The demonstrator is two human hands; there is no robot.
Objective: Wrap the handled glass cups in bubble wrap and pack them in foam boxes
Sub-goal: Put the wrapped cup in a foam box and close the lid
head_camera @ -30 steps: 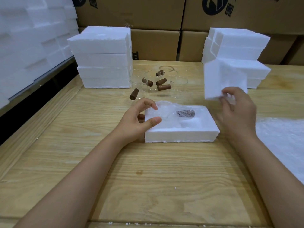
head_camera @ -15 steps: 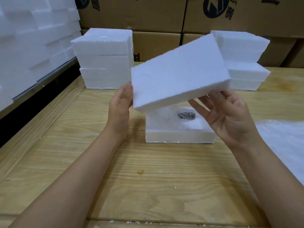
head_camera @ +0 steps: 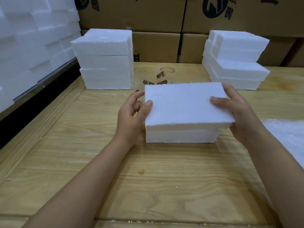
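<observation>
Both hands are on the foam lid (head_camera: 185, 104) at the centre of the frame: the left hand (head_camera: 133, 116) grips its left end, thumb on top and fingers curled down the side, and the right hand (head_camera: 238, 116) grips the right end the same way, thumb on top, fingers wrapped behind. The lid sits over the foam base (head_camera: 181, 135), but not square; its right end juts past the base, and whether the two halves are fully seated I cannot tell. What lies inside is hidden, so by my reading this is the closing step for one box, with squaring and pressing down left to do. And there's more work waiting: several glass cups (head_camera: 162, 74) with brown handles stand bare just behind the lid, upper centre, unwrapped as far as I can see. A sheet of bubble wrap (head_camera: 289, 137) lies at the right edge. The pale wooden surface (head_camera: 148, 178) carries white crumbs near its front edge, one stack of foam boxes (head_camera: 105, 63) at upper left and another foam stack (head_camera: 235, 63) at upper right. Behind them, printed cardboard cartons (head_camera: 148, 14) fill the back, and more foam blocks (head_camera: 32, 38) are piled high along the left.
</observation>
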